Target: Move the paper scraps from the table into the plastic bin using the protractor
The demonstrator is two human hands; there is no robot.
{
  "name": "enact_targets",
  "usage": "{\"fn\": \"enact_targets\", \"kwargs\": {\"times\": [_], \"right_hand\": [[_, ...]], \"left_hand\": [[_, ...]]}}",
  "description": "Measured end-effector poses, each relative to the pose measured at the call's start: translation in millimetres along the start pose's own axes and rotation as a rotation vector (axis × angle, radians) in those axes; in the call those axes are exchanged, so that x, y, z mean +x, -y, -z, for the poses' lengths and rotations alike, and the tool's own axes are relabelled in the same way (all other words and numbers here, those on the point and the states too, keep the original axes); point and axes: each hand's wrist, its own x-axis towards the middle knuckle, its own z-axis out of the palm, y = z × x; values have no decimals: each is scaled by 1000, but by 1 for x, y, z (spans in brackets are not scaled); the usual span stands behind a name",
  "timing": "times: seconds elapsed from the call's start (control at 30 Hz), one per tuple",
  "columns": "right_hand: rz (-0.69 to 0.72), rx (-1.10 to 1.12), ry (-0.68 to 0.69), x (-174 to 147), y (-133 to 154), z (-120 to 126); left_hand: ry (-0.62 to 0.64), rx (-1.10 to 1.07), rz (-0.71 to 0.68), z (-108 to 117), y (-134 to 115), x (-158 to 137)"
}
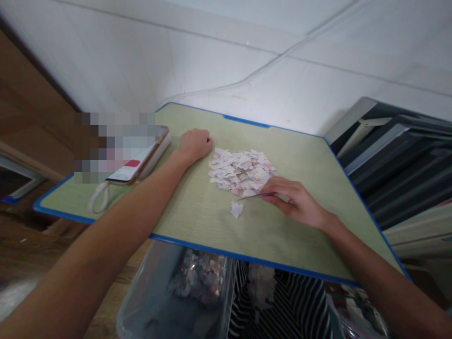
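A pile of small torn white paper scraps (242, 170), some with pink marks, lies in the middle of the light green tabletop (197, 214). My right hand (294, 197) pinches a pair of thin tweezers (252, 195) at the pile's near right edge. Close to their tips is a single scrap of paper (236, 209); whether the tips grip it or it lies on the table, I cannot tell. My left hand (195, 144) rests in a loose fist on the tabletop, left of the pile, with nothing visible in it.
At the table's left stands a phone (130, 165) on a white box, with a white strap (99, 197) beside it. Below the front edge are a clear plastic bin (141, 292) with scraps and a striped bag (296, 301). Dark frames or panels (406, 150) lean at the right.
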Motion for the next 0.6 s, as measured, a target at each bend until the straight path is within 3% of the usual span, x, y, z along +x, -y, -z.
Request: {"fn": "enact_targets", "kwargs": {"times": [0.1, 0.27, 0.43, 0.6], "right_hand": [[-2, -4, 45, 3, 5, -5], [-82, 20, -31, 1, 1, 7], [-175, 217, 187, -6, -11, 38], [-160, 252, 264, -6, -10, 39]], "left_hand": [[1, 0, 5, 1, 0, 0], [5, 7, 9, 1, 0, 0], [3, -2, 7, 0, 0, 0], [3, -13, -3, 1, 0, 0]]}}
